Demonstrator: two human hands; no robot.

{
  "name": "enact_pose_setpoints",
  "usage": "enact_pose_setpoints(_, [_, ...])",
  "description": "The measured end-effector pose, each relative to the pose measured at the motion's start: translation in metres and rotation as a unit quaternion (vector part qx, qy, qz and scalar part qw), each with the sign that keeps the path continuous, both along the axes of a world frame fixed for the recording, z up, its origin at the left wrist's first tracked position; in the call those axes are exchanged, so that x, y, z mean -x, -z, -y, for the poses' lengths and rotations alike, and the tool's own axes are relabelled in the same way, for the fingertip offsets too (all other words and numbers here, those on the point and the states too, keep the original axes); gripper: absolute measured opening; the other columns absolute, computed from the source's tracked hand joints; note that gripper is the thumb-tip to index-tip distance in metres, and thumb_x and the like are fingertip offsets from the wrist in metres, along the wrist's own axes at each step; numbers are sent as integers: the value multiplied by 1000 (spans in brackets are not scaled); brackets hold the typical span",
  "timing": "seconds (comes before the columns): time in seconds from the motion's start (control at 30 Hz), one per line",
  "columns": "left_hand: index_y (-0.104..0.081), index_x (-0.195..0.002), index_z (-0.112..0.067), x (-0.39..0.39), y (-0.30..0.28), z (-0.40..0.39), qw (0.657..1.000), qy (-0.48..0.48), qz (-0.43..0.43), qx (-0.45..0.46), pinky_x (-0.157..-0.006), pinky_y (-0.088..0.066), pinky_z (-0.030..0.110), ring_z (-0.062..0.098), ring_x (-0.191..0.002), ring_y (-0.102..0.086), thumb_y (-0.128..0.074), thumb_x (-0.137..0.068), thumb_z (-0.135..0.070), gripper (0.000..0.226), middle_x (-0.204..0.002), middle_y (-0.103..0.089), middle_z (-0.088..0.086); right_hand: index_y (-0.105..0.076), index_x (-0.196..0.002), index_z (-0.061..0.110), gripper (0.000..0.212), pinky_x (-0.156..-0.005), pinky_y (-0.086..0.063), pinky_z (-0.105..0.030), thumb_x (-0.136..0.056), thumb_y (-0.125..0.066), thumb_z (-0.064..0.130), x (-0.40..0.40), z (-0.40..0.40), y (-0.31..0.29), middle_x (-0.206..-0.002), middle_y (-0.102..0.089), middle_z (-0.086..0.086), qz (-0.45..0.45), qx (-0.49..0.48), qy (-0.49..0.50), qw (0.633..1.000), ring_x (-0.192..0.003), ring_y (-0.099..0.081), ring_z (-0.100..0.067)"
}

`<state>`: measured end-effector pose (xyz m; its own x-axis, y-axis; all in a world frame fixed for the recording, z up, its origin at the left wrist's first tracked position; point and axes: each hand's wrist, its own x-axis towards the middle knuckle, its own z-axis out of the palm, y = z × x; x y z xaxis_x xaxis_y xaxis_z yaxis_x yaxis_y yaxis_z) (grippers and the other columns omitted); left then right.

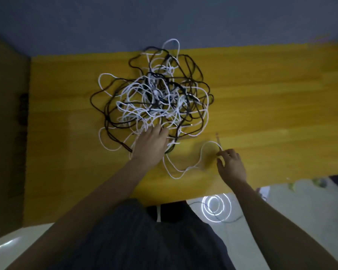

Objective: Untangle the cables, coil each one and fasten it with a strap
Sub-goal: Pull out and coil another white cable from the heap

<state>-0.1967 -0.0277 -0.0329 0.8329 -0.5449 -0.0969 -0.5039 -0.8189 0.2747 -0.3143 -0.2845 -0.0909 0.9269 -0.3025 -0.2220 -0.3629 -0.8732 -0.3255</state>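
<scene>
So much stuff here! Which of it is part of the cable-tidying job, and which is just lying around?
Part of the job:
- tangled pile of black and white cables
- white cable end pulled free of the pile, pinched by the right hand
- left hand resting on the pile's near edge

Just lying about:
- yellow wooden table
- bright ring-shaped reflection on the floor

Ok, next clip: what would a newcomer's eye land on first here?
The big tangle of black and white cables heaped mid-table on the yellow wooden table. Then the hands: the left hand rests on the tangle's near edge, while the right hand pinches a loose white cable end pulled out to the right.
</scene>
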Motion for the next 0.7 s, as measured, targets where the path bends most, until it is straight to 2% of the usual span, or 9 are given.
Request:
enact_pose_setpoints(0.07, [-55, -115, -7, 9, 4, 17, 1000, 7, -15, -5, -83, -46, 41, 32, -105, -54, -44, -101, -20, 22, -116, -53, 13, -66, -106, 2, 24, -79, -46, -44, -83, -64, 5, 9, 13, 4, -108, -57, -22, -32, 7, 31, 999, -98, -52, -43])
enact_pose_setpoints(0.13, [-57, -114, -8, 17, 8, 29, 1000, -5, -27, 12, -80, -47, 42, 33, -104, -55, -48, -100, -19, 21, -113, -55, 13, -62, -114, 2, 27, -80, -44, -44, -88, -60, 11, 7, 21, 11, -113, -54, -23, -56, 0, 41, 998, -102, -50, -43])
enact_pose_setpoints(0.27, [-59, -111, -9, 30, 16, 43, 999, -24, -37, -22, -78, -48, 42, 32, -100, -56, -53, -97, -20, 19, -108, -57, 11, -58, -111, 3, 23, -68, -37, -36, -93, -53, 16, -14, 31, 18, -107, -60, -22, -97, -73, 77, 990, -97, -57, -39])
enact_pose_setpoints(0.37, [-64, -100, -6, 40, 16, 49, 999, -41, -4, -35, -75, -49, 44, 37, -92, -61, -68, -86, -17, 19, -99, -62, 13, -64, -106, 7, 16, -61, -39, -29, -94, -55, 12, -32, 31, 3, -87, -66, -15, 4, -196, 130, 972, -72, -60, -29])
enact_pose_setpoints(0.47, [-54, -127, -10, 44, 6, 61, 994, -73, -79, -34, -94, -41, 43, 32, -117, -50, -56, -95, -35, 41, -125, -54, 10, -60, -96, 15, 10, -51, -45, -19, -95, -54, 7, -52, 29, -29, -73, -59, -3, 111, -347, 184, 913, -52, -57, -8])
enact_pose_setpoints(0.53, [-32, -147, -15, 36, -8, 78, 970, -130, -194, 67, -106, -35, 41, 26, -133, -37, -51, -94, -48, 65, -147, -38, 7, -60, -93, 14, 10, -53, -45, -18, -95, -55, 5, -66, 31, -54, -73, -59, 3, 156, -386, 152, 897, -50, -53, -2])
enact_pose_setpoints(0.6, [-25, -150, -17, 21, -28, 99, 938, -139, -267, 173, -108, -35, 42, 21, -135, -36, -53, -92, -50, 72, -151, -34, 4, -62, -93, 13, 8, -56, -45, -19, -95, -57, 7, -80, 31, -83, -77, -60, 8, 186, -399, 87, 894, -53, -51, -2])
enact_pose_setpoints(0.63, [-34, -145, -18, 13, -39, 108, 926, -130, -283, 215, -105, -38, 40, 20, -131, -42, -53, -94, -46, 61, -144, -43, 4, -63, -93, 14, 9, -56, -44, -18, -95, -57, 8, -88, 31, -97, -76, -60, 9, 201, -406, 61, 889, -53, -50, -2])
enact_pose_setpoints(0.7, [-56, -116, -17, -5, -63, 120, 911, -125, -280, 274, -92, -44, 34, 21, -111, -58, -45, -101, -31, 24, -112, -62, 0, -63, -92, 16, 11, -56, -42, -17, -94, -58, 7, -108, 31, -126, -75, -60, 9, 243, -396, 26, 885, -55, -49, -1])
